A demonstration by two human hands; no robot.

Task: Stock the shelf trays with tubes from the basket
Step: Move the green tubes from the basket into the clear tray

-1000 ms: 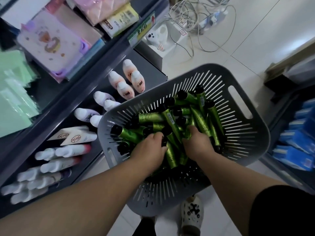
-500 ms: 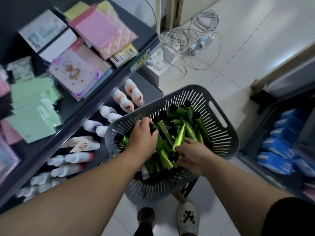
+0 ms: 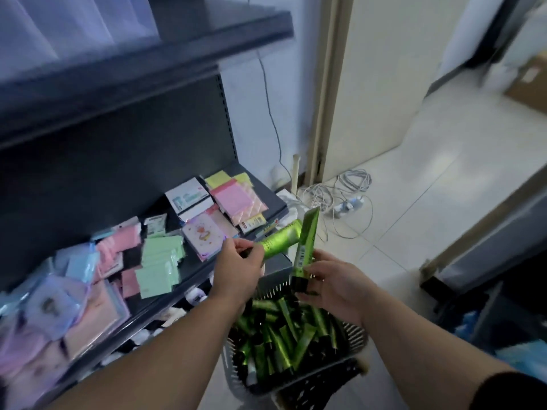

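A grey slotted basket [image 3: 356, 338] is seen low in the view, packed with green tubes [image 3: 281, 335] with black caps. Above its far rim, one tube [image 3: 281, 239] is gripped at the cap end by the left hand [image 3: 236, 267] and is slanted up to the right. A second tube [image 3: 306, 247] is pinched near its black cap by the right hand [image 3: 334, 282] and held nearly upright, just beside the first.

Left of the basket, a dark shelf [image 3: 189, 276] is crowded with pastel flat packets [image 3: 159, 261]. White bottles [image 3: 194, 295] are glimpsed on the level below. Beyond the basket, coiled cables [image 3: 346, 196] are spread over the floor.

Half a second ago both hands were down among the tubes. Now they are raised clear of the basket.
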